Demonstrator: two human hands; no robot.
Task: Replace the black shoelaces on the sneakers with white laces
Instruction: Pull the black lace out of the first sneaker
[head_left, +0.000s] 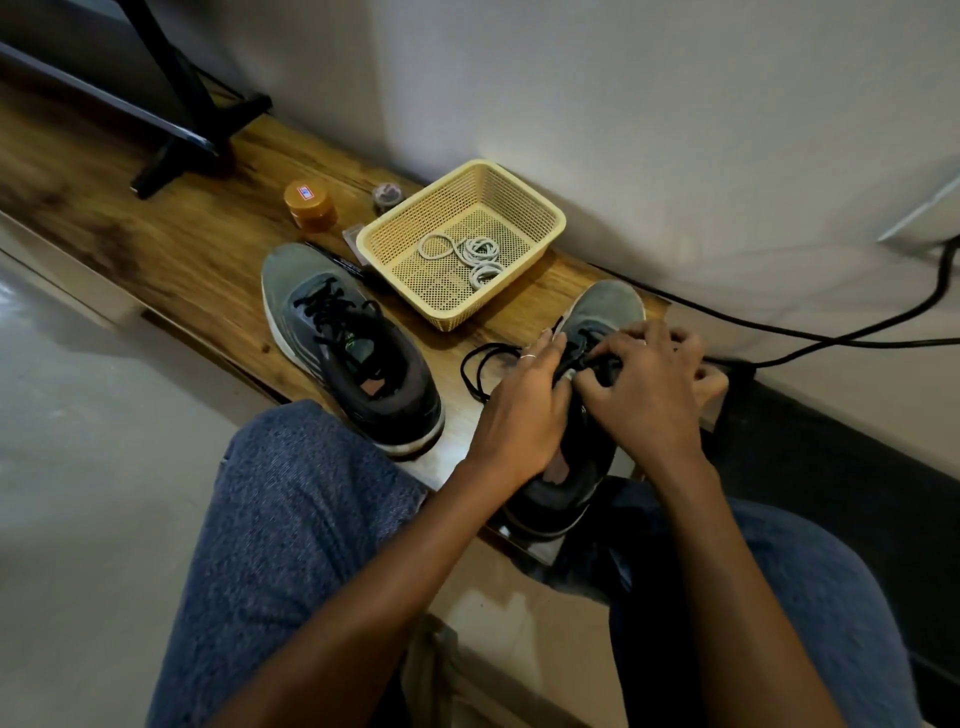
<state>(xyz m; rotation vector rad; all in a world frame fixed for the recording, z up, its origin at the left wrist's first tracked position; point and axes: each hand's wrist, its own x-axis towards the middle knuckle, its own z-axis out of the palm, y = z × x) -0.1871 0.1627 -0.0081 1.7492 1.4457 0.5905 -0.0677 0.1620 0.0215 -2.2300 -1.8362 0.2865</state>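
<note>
Fingers (597, 382) of both hands were curled in over the lacing of the right-hand sneaker (597, 332), pinching the black shoelace (480, 364) where it crossed the tongue. The left hand (524, 405), with a thin ring on one finger, held a strand against the shoe's near side, and the right hand (649, 384) gripped the lace from the other side, its fingertips bent tightly down. A loose loop of that black lace trailed off to the left onto the wooden bench (182, 244).

The sneaker being worked on lay with its toe pointing away and its heel hanging past the bench edge, between the person's knees in blue trousers. The other sneaker (348, 343) stood just to the left, apart from the first, its own black lace threaded through the eyelets.

Beyond both shoes sat a yellow plastic basket (530, 208), and coiled in its bottom lay the white laces (478, 254). To the basket's left stood an orange-lidded jar (310, 204), with a small round grey container (387, 196) beside it and a black pen (337, 262) lying between jar and sneaker. A black stand (197, 104) rested at the bench's far end, and a black cable (831, 332) ran along the floor by the wall.
</note>
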